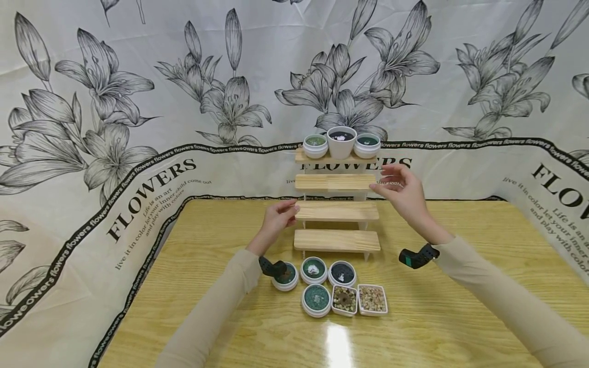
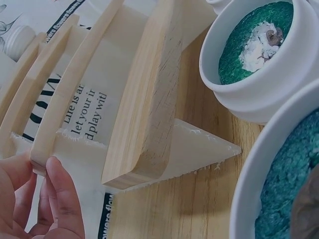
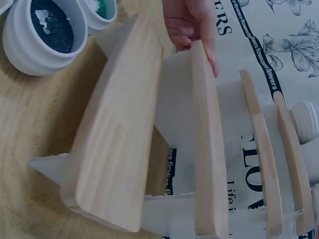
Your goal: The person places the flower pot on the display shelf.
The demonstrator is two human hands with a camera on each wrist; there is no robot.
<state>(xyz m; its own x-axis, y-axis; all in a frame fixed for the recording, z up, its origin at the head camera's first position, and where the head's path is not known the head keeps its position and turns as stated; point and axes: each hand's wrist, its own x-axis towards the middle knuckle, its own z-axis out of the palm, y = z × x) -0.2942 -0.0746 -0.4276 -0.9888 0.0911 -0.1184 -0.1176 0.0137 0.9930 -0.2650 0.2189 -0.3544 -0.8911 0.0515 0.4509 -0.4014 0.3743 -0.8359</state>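
Note:
A stepped display stand with several wooden shelves stands on the table. My left hand pinches the left end of the second shelf from the bottom between thumb and fingers. Beside the stand's right side, my right hand is raised with relaxed, slightly bent fingers, its thumb tip near the end of the second shelf from the top. A larger white pot sits on the top shelf between two white jars, a light green one and a dark green one.
In front of the stand are several round white jars, including a dark one and a teal one. Two square dishes of small pebbles sit beside them. Behind the stand hangs a flower-printed cloth.

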